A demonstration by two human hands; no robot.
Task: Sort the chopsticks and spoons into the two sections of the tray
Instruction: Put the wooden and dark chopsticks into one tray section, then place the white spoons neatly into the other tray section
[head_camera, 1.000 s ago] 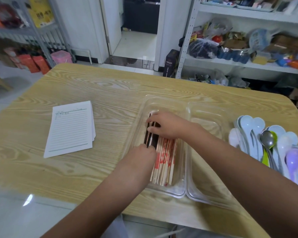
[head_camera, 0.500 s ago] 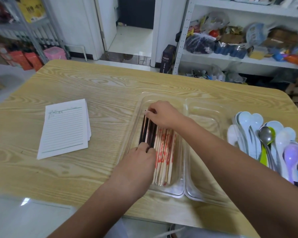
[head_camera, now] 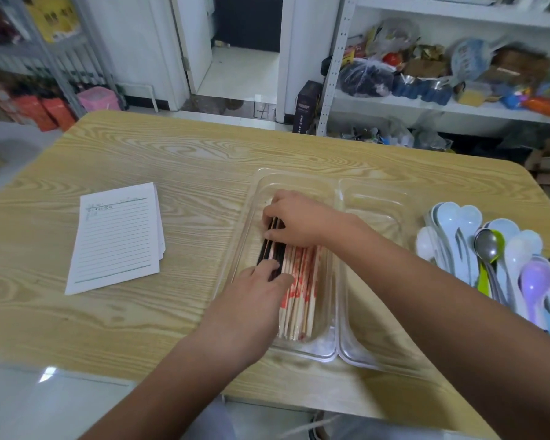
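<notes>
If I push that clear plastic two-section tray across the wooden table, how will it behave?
The clear plastic two-section tray looks thin-walled, so it is probably light and may flex when lifted. On the smooth wooden table it would likely slide easily. The wooden and dark chopsticks load only its left section, so it might tip that way.

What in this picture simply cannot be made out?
1. Head view: both ends of the dark chopsticks lie under the right hand and the left hand.
2. Head view: the writing on the notepad is too small to read.
3. Head view: the spoons run past the right edge, so they cannot be counted.
4. Head view: the shelf goods behind are blurred.
</notes>
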